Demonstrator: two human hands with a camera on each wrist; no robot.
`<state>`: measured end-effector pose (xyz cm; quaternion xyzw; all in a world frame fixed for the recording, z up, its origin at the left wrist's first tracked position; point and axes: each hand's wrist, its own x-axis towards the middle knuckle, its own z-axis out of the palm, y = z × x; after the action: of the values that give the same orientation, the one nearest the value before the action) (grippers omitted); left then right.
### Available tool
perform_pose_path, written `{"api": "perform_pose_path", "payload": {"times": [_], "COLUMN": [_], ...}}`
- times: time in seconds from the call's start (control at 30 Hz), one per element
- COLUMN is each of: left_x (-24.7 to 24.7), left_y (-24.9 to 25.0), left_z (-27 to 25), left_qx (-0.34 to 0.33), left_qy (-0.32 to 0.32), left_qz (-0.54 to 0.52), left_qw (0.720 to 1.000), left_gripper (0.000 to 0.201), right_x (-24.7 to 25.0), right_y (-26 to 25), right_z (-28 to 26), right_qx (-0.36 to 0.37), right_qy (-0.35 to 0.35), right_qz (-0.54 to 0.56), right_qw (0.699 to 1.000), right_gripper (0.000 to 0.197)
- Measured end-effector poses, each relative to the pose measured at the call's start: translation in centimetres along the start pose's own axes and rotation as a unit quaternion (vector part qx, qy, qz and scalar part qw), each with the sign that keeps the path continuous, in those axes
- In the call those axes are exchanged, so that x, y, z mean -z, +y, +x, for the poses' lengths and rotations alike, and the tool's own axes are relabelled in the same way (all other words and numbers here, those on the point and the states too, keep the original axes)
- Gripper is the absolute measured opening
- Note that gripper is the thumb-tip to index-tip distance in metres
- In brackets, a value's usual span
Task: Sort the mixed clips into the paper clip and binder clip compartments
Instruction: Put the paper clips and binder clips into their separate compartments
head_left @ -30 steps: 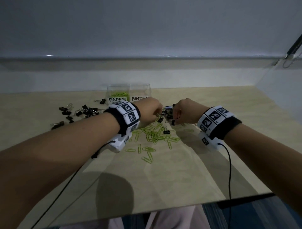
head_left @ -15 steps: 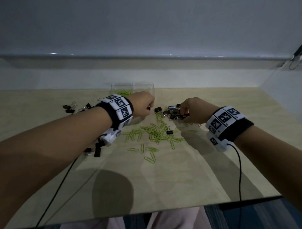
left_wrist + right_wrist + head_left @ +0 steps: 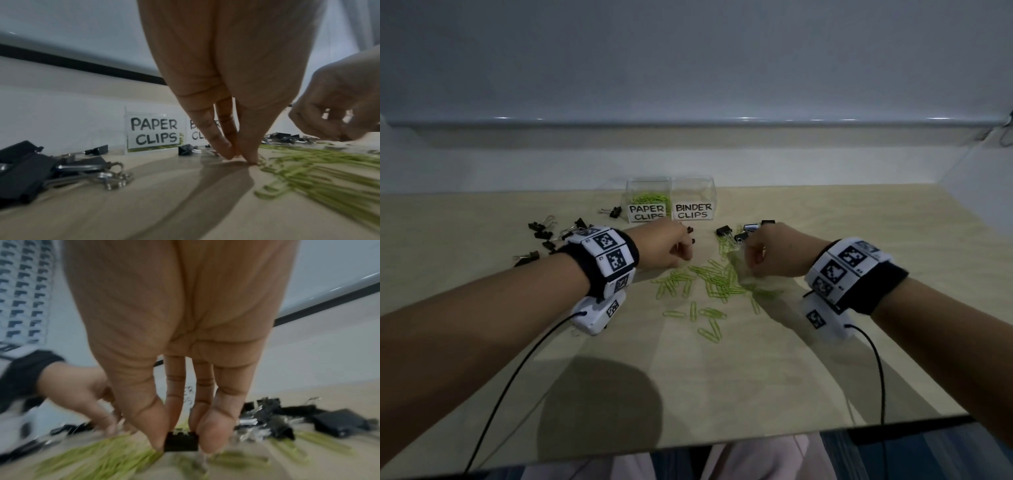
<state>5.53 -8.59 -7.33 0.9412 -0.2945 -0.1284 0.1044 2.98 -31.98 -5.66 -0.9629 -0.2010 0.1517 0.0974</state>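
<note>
Most clips remain unsorted: green paper clips at table centre, paper-clip compartment at 12 o'clock part-filled, right hand pinching a binder clip, left hand fingertips together on a paper clip.

The left hand has moved off the compartments and down to the table, where its fingertips now press together at the left edge of the green paper clips. The right hand has drawn back from the black cluster (beyond the green pile) and now pinches a small binder clip over the paper clips.
</note>
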Motion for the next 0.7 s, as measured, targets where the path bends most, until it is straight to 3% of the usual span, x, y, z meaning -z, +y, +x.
{"api": "perform_pose_path", "payload": {"times": [0.2, 0.3, 0.4, 0.57, 0.7], "left_x": [-0.5, -0.8, -1.3, -0.9, 0.4], "left_y": [1.4, 2.6, 3.6, 3.9, 2.0], "left_z": [-0.4, 0.8, 1.7, 0.6, -1.9], "left_qx": [-0.021, -0.018, -0.02, -0.035, 0.005], "left_qy": [-0.033, -0.019, -0.054, -0.096, -0.071], "left_qz": [-0.063, -0.02, 0.043, 0.004, -0.015], "left_qw": [0.997, 0.999, 0.997, 0.995, 0.997], "left_gripper": [0.022, 0.032, 0.037, 0.042, 0.044], "right_x": [2.2, 1.9, 1.3, -0.1, -0.8], "right_y": [4.2, 4.9, 4.6, 2.8, -0.5], "right_z": [-1.0, -1.6, -2.3, -2.6, -1.6], "right_qx": [-0.1, -0.124, -0.13, -0.093, -0.012], "right_qy": [0.06, 0.036, 0.01, 0.01, -0.005], "right_qz": [-0.005, -0.019, -0.012, -0.016, -0.009], "right_qw": [0.993, 0.991, 0.991, 0.995, 1.0], "right_gripper": [0.007, 0.006, 0.01, 0.012, 0.018]}}
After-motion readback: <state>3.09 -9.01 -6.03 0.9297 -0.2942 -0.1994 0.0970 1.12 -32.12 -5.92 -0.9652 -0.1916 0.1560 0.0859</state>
